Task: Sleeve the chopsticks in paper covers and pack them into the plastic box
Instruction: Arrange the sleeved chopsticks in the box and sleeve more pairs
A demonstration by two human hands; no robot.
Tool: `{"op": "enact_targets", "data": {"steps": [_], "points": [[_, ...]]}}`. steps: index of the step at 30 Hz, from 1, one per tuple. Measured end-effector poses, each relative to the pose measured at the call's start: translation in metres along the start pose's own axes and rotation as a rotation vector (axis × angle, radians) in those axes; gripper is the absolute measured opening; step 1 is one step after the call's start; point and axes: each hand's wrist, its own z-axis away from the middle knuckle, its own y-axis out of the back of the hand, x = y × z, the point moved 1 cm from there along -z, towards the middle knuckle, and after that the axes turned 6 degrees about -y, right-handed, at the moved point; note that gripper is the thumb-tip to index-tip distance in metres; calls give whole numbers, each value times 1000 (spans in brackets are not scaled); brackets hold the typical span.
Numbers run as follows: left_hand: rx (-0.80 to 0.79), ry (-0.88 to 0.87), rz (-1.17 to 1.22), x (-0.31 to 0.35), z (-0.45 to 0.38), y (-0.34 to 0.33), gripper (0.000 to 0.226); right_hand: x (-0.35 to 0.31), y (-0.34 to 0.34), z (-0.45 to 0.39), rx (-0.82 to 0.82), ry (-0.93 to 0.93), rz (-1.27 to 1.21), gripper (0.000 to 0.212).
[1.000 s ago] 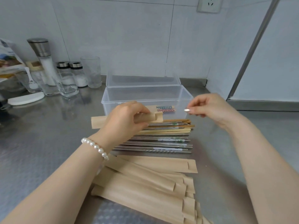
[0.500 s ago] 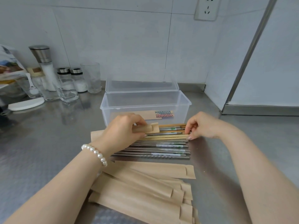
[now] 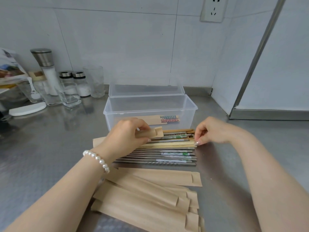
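Observation:
My left hand (image 3: 124, 137) grips a brown paper cover (image 3: 153, 133) just above the row of loose chopsticks (image 3: 168, 149) on the steel counter. My right hand (image 3: 211, 131) pinches the right ends of pale bamboo chopsticks (image 3: 172, 144) in that row. Behind the row stands the clear plastic box (image 3: 150, 107), lid open, holding one sleeved pair with dotted tips (image 3: 168, 118). A pile of empty paper covers (image 3: 150, 195) lies in front of the chopsticks.
At the back left stand a grinder (image 3: 46, 67), two shakers (image 3: 73, 82), glasses (image 3: 93, 81) and a white lid (image 3: 27, 109). A tiled wall with a socket (image 3: 213, 10) is behind. A metal-framed panel (image 3: 260, 47) closes off the right side.
My right hand came down from the air to the right ends of the chopsticks and now pinches the bamboo ones. My left hand lowered slightly with the paper cover.

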Motion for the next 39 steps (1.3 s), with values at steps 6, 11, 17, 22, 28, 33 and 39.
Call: {"op": "enact_targets", "data": {"steps": [6, 11, 17, 22, 28, 33, 39], "points": [[-5, 4, 9, 0, 0, 0, 23, 1, -1, 1, -72, -18, 15, 21], [-14, 7, -4, 0, 0, -1, 24, -5, -1, 5, -136, -20, 53, 18], [-16, 7, -6, 0, 0, -1, 24, -5, 1, 6, -141, -7, 62, 17], [69, -2, 18, 1, 0, 4, 25, -3, 9, 9, 16, 66, -182, 11], [190, -32, 37, 3, 0, 10, 27, 0, 9, 5, 170, 143, -862, 11], [199, -40, 37, 4, 0, 11, 27, 2, 9, -2, 265, 142, -1065, 19], [190, -37, 38, 3, -1, 9, 27, 1, 8, -3, 231, 106, -1106, 15]]}}
